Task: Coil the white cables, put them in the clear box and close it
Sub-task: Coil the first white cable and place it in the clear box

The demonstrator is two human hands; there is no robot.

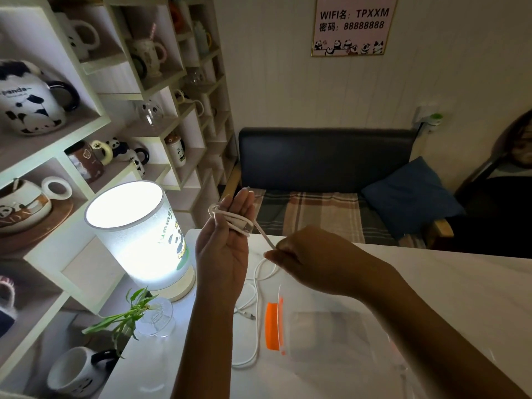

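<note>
Pinching the white cable (264,235) — right fingers (277,255).

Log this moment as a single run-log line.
step: coiling | left hand: white cable wound round straight fingers | right hand: pinches cable | slack: loose on table beside clear box

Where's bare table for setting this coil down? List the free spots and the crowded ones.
Free: the table right of the right hand, between the clear box and the far edge by the sofa. Crowded: the left strip between lamp, glass vase and box, where the loose white cable lies.
</note>
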